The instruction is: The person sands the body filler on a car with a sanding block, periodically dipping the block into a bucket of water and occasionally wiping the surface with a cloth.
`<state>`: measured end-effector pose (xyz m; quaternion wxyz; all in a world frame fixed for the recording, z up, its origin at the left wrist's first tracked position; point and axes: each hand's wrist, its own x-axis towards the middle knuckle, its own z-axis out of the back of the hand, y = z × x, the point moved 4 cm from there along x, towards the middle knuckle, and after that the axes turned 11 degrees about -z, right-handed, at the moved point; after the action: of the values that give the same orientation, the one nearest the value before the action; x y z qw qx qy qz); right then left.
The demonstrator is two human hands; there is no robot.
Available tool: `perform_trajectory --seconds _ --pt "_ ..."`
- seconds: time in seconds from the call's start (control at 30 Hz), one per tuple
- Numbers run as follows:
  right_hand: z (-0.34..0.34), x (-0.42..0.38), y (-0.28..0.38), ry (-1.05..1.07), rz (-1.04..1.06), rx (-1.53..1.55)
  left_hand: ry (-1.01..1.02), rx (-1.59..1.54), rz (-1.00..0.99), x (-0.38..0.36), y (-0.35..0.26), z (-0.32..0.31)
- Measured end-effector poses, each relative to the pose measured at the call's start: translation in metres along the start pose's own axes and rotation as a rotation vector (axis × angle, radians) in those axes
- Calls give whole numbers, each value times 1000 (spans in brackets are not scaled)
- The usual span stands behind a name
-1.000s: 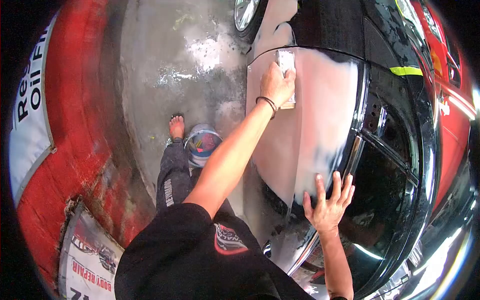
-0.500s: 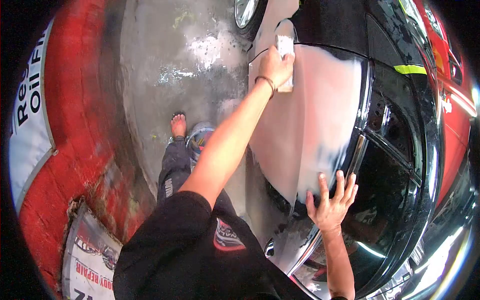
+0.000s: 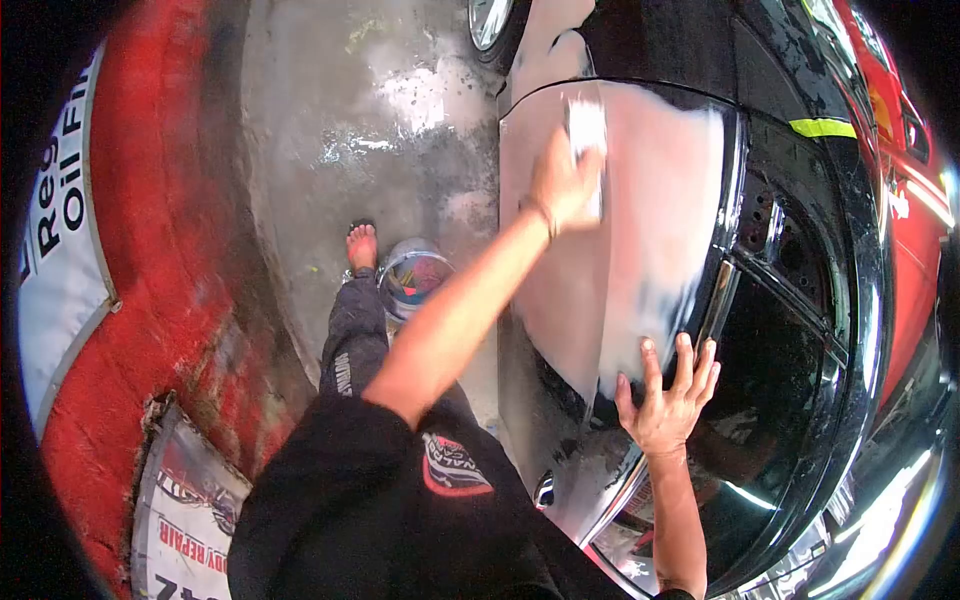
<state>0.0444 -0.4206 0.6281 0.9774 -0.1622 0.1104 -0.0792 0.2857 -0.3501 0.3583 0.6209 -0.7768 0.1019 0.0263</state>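
My left hand is closed around a long pale sanding block, blurred by motion. The block lies against the car's side panel, which is black with a large patch of smooth pinkish-white filler or primer. Fingers spread, my right hand rests flat at the lower edge of that patch, near the window trim. Nothing is in it. The underside of the block is hidden.
On the wet grey floor, a bucket with colourful contents stands beside my bare foot. A car wheel shows at the top. Left is a red wall with signs; a red car stands beyond the black one.
My left hand has moved the sanding block toward me and slightly right along the panel. My right hand stays almost in place. More of the bucket shows.
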Motion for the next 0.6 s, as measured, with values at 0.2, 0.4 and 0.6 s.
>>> perform_trajectory --seconds 0.2,0.4,0.6 --pt "2 -1 -1 8 -1 -7 22 -38 99 -21 -13 -3" --pt "2 -3 1 -9 -3 -13 54 24 47 11 -1 -5" --pt "3 -5 2 -27 30 -4 -22 74 51 -35 6 -7"
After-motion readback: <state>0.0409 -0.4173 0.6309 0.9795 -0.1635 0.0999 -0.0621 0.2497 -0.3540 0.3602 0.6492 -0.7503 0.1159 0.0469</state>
